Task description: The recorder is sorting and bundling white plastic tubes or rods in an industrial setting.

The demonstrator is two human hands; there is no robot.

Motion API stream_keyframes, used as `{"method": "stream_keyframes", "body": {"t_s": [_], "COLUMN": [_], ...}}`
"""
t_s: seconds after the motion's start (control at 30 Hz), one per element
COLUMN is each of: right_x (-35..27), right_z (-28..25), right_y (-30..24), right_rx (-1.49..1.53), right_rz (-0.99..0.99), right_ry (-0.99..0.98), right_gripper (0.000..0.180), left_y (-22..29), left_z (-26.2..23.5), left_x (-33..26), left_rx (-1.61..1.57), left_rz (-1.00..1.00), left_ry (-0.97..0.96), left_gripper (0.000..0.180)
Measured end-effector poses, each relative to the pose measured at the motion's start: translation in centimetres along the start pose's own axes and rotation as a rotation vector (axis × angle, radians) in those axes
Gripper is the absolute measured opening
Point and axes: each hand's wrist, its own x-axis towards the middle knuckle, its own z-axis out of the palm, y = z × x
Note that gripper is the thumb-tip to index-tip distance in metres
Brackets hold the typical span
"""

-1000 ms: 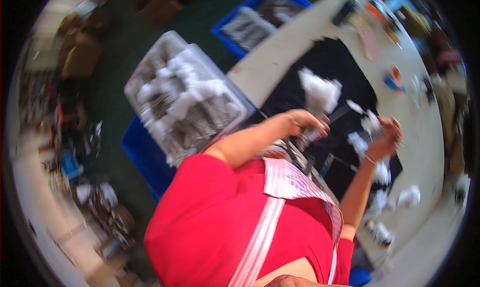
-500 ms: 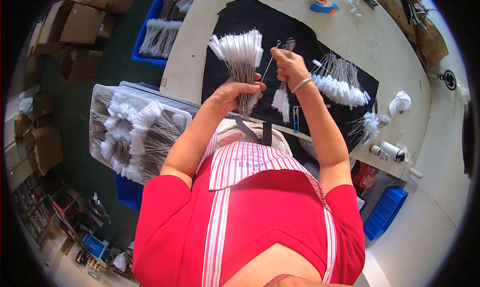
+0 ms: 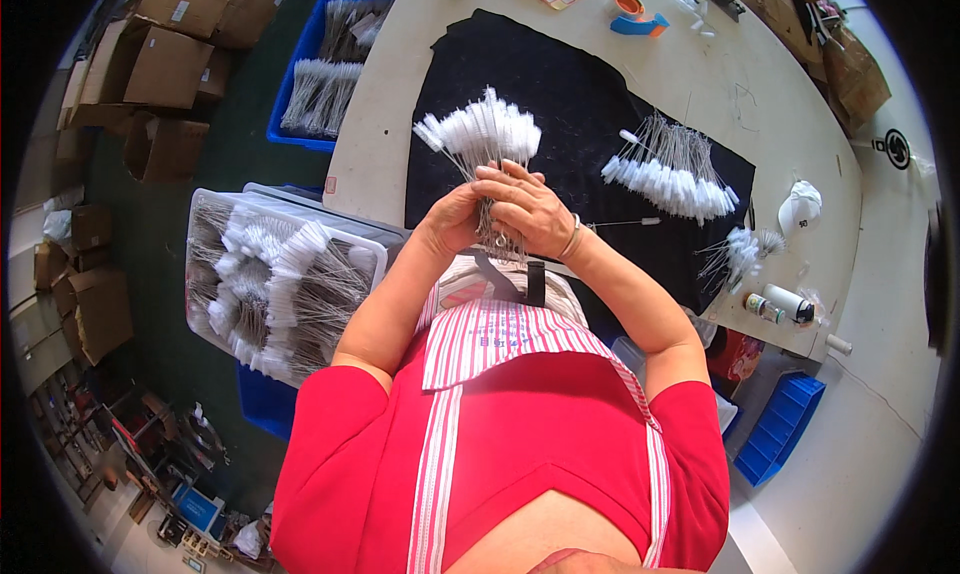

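Observation:
A bundle of thin wire brushes with white fluffy tips [image 3: 480, 134] fans out above a black mat [image 3: 570, 104] on the pale table [image 3: 400, 84]. My left hand [image 3: 452, 219] grips the wire stems from the left. My right hand [image 3: 527, 209] wraps the same stems from the right, its fingers over the left hand. The lower ends of the wires stick out below both hands. A second heap of the same brushes [image 3: 670, 174] lies on the mat to the right, untouched.
A clear bin [image 3: 205, 274] full of brushes stands at my left. A blue crate [image 3: 330, 64] of brushes sits on the floor beyond it, near cardboard boxes [image 3: 160, 64]. A tape roll [image 3: 628, 4], small bottles [image 3: 775, 304] and a smaller brush pile [image 3: 745, 249] lie on the table.
The view has steadied and shifted. Both hands have come together around the brush bundle; half a second ago the right hand was raised apart, pinching a single wire.

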Motion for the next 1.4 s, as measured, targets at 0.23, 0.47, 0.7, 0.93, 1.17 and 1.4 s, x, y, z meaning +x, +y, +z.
{"method": "stream_keyframes", "body": {"t_s": [0.23,0.47,0.7,0.93,1.17,1.4], "right_x": [0.6,2.4,2.6,5.1,2.4,3.1], "right_z": [-1.3,2.3,6.9,8.5,7.4,10.7], "right_y": [-0.2,-1.7,7.4,14.2,9.0,6.8], "right_rx": [0.040,-0.098,0.017,-0.087,-0.162,-0.164], "right_rz": [0.033,0.364,0.594,0.223,0.520,0.667], "right_ry": [-0.250,-0.053,-0.337,-0.464,-0.494,-0.346], "right_gripper": [0.069,0.040,0.024,0.025,0.029,0.031], "left_y": [0.2,-1.9,0.0,3.6,-3.3,-2.6], "left_z": [-0.3,-3.2,-7.7,-10.0,-13.6,-17.5], "left_x": [0.1,5.7,11.0,13.9,12.4,15.3], "left_rx": [-0.199,-0.577,-0.726,-0.909,-0.581,-0.286], "left_rz": [-0.055,-0.014,0.021,0.006,0.100,0.350], "left_ry": [0.018,-0.037,0.249,0.277,0.155,-0.281], "left_gripper": [0.019,0.008,0.023,0.014,0.016,0.020]}}
